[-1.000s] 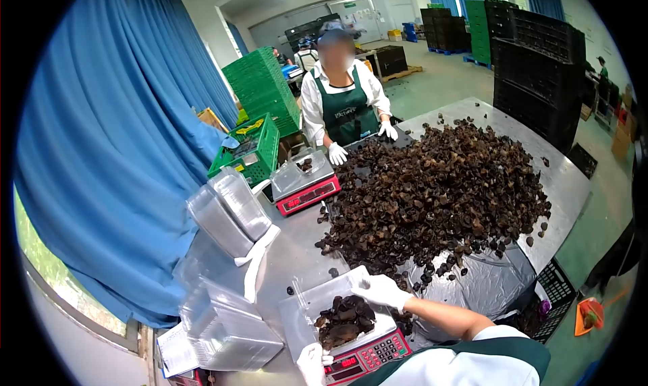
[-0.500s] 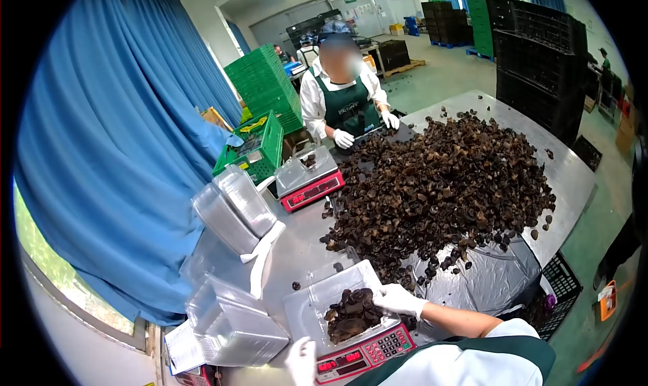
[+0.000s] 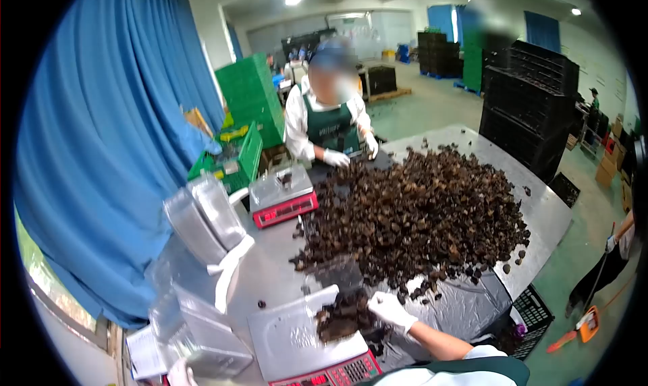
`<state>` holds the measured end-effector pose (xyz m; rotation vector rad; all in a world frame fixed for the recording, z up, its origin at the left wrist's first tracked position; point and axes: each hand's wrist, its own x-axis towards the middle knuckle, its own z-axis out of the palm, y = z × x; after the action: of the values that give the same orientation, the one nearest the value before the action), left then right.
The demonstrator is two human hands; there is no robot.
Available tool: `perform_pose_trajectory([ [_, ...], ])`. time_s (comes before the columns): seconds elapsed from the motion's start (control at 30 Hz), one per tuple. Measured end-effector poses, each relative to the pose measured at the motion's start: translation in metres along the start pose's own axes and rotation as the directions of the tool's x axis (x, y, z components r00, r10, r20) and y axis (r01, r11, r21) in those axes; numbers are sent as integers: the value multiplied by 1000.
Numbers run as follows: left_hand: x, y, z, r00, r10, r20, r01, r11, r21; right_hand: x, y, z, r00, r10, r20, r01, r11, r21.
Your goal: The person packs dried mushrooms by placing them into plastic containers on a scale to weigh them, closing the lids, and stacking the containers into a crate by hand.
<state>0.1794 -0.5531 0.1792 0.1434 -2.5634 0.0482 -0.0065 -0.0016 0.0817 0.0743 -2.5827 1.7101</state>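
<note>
My right hand [image 3: 391, 312], in a white glove, is closed on the right side of a clear plastic container. Dark, wrinkled pieces [image 3: 343, 316] lie in that container, which overlaps the right part of the metal weighing plate [image 3: 287, 339] of a red scale [image 3: 337, 374]. At the bottom left, my gloved left hand [image 3: 181, 372] is beside the nested clear containers [image 3: 209, 339]; blur and the frame edge hide its fingers. A large heap of the same dark pieces [image 3: 418, 214] lies beyond my right hand.
Across the table [image 3: 540, 221], a co-worker [image 3: 331, 126] in a green apron has both gloved hands by the heap. A second red scale [image 3: 285, 207], more clear containers [image 3: 206, 221] and a white cloth [image 3: 229, 274] are at left. A black crate [image 3: 532, 318] stands right.
The container in my right hand has shifted right, baring much of the weighing plate. My left hand has moved left, from the scale to the nested containers. The view has tilted up.
</note>
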Motion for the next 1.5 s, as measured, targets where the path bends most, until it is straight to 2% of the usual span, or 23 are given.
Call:
perform_pose_trajectory([
  [0.03,9,18,-17,986,-115,120,125,988,-86,1,1,-4,999,-36,-22,36,999,21],
  [0.1,10,9,-6,1000,-8,21,6,997,82,1,0,-13,1000,10,-24,-9,999,31],
  [0.17,17,9,-10,981,-171,88,172,985,-5,3,9,-15,999,7,-51,-5,999,43],
  [0.3,27,3,-13,998,-64,2,63,982,176,7,15,-18,998,55,-14,-53,991,126],
  [0.33,30,2,-15,998,-50,-25,53,988,145,4,0,-24,993,115,23,-117,982,148],
  [0.37,40,15,-27,986,-164,-32,166,982,90,7,5,-24,986,160,47,-166,967,193],
  [0.43,50,32,-42,991,-79,-107,92,987,131,8,-17,-28,973,220,69,-231,941,248],
  [0.47,55,34,-53,997,-44,-63,54,985,163,11,-16,-29,982,182,57,-191,941,279],
  [0.5,56,27,-53,990,-104,-97,103,994,-21,14,-19,-30,979,197,45,-202,945,258],
  [0.53,63,37,-63,988,-87,-128,97,993,69,16,-21,-32,982,183,39,-187,939,288],
  [0.57,75,55,-77,985,-62,-161,88,983,158,19,-25,-33,985,168,28,-168,932,321],
  [0.63,91,89,-87,990,-6,-138,-4,997,-75,26,-33,-36,993,120,-12,-108,931,348],
  [0.67,94,103,-80,962,155,-224,-154,988,23,29,-42,-39,994,103,-41,-84,944,318],
  [0.7,95,119,-69,951,192,-242,-196,981,9,33,-51,-42,994,83,-68,-60,956,288],
  [0.8,96,175,-49,940,338,-51,-342,928,-150,50,-59,-45,987,-18,-161,67,951,303],
  [0.83,91,185,-29,914,372,163,-341,921,-190,54,-68,-45,982,-10,-191,68,952,300],
  [0.97,64,235,42,785,583,207,-412,743,-528,58,-97,-30,983,33,-180,34,933,358],
  [1.07,56,259,57,747,624,231,-440,723,-532,76,-63,0,931,-254,-262,309,930,198],
  [1.17,62,265,63,768,610,196,-414,706,-574,66,-67,27,939,-241,-247,249,968,4],
  [1.23,66,263,68,771,609,186,-432,715,-550,66,-56,42,825,-520,-220,489,853,-182],
  [1.33,70,262,68,770,597,226,-428,745,-512,59,-55,50,826,-556,-93,545,829,-124],
  [1.43,66,260,75,747,627,219,-459,726,-512,62,-56,56,608,-788,-94,772,615,-163],
  [1.5,63,260,79,755,618,219,-451,732,-511,61,-53,53,573,-818,52,812,559,-166],
])
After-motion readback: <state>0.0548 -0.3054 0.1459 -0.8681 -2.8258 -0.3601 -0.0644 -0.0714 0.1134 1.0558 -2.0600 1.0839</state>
